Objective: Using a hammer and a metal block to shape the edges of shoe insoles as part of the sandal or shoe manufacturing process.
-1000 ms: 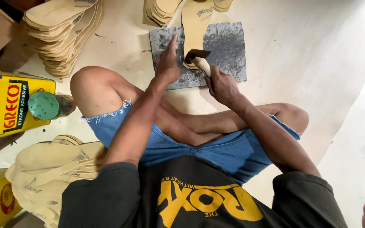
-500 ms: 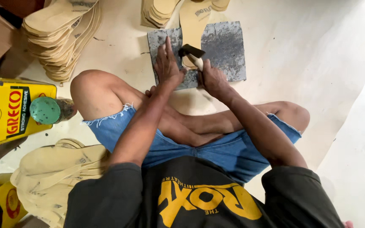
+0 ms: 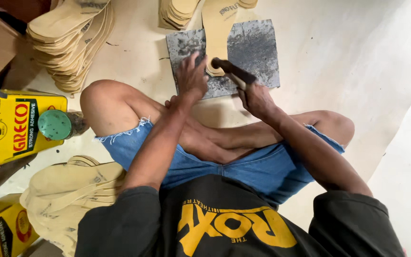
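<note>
Since the earlier frame the hammer has swung down from its raised position and its head now sits at the heel end of the insole, while the left hand has slid a little nearer the person along the grey slab.

Head view: the slab is a flat, scuffed grey stone plate lying on the pale floor, just in front of the person's crossed legs. The insole is a thin tan cut-out, foot-shaped, lying lengthwise across the slab's middle with its far end running past the slab's far edge. The left hand presses flat on the slab's near left part, fingers spread, fingertips touching the insole's near edge; its grip is open, holding nothing. The right hand sits just off the slab's near edge, its grip closed around the hammer's dark handle.

Left of the slab a tall stack of insoles leans on the floor; a smaller stack lies at the slab's far left corner. Well left of the slab lies a yellow adhesive can with a green cap.
</note>
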